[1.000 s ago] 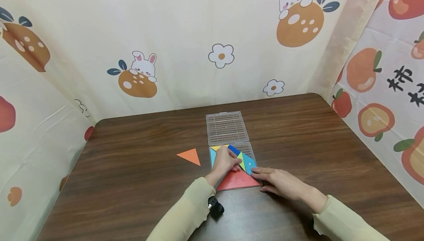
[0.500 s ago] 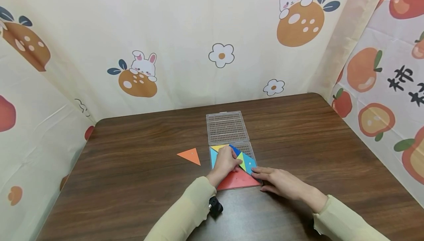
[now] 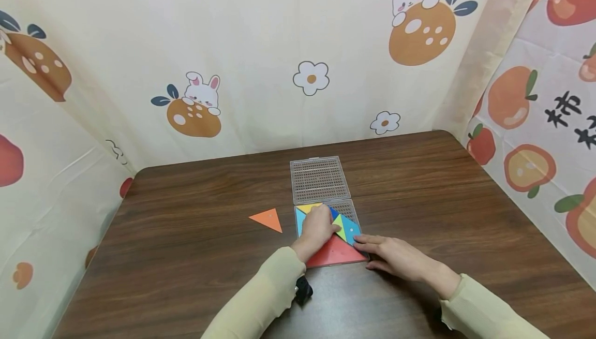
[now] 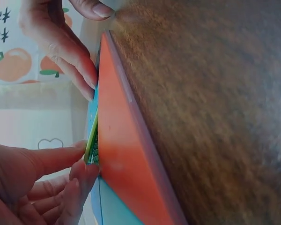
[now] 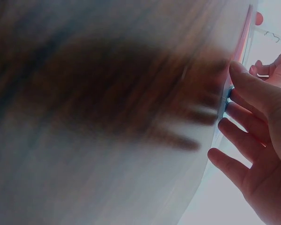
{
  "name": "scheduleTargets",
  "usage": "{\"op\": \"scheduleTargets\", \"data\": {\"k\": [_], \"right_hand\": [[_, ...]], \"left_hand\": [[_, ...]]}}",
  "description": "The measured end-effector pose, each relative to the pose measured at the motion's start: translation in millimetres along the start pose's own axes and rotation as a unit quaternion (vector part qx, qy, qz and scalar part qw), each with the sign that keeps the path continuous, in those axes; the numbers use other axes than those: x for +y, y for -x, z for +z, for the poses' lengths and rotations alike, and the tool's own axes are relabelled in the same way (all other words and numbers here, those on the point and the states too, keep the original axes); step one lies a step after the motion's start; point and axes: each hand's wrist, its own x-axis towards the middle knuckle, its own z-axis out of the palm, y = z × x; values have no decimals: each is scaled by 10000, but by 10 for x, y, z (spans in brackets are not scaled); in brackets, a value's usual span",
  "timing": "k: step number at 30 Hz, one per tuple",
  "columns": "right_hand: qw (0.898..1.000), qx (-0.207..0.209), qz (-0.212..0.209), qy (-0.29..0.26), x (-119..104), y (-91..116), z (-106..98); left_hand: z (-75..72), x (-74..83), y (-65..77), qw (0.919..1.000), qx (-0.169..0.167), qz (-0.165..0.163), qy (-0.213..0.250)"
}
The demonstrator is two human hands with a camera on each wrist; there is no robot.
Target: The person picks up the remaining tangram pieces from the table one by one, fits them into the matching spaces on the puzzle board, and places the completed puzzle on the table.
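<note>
A clear plastic case lies unfolded, its lower tray (image 3: 345, 206) filled with tangram pieces. A large red triangle (image 3: 332, 253) fills the front; a light-blue parallelogram (image 3: 351, 229) lies at the right, and a yellow piece (image 3: 307, 207) and a dark-blue piece (image 3: 334, 214) at the back. My left hand (image 3: 318, 227) reaches over the tray and pinches a small light-green triangle (image 3: 341, 226). In the left wrist view this green triangle (image 4: 91, 138) stands slightly tilted beside the red one. My right hand (image 3: 396, 257) rests with extended fingers on the tray's right front corner, touching the parallelogram.
An orange triangle (image 3: 269, 219) lies on the wooden table (image 3: 186, 256) left of the case. The gridded lid (image 3: 319, 179) lies flat behind the tray. Printed curtains (image 3: 261, 44) stand at the table's back and sides.
My left hand has shifted very slightly to the right over the tray, covering more of the dark-blue piece. My right hand stays in place.
</note>
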Motion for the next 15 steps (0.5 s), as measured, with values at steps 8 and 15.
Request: {"op": "scheduleTargets", "data": {"k": [8, 15], "right_hand": [[9999, 67, -54, 77, 7, 1, 6], [9999, 82, -42, 117, 15, 4, 4]], "left_hand": [[-3, 84, 8, 9943, 104, 106, -1057], [16, 117, 13, 9851, 218, 275, -1684]]}}
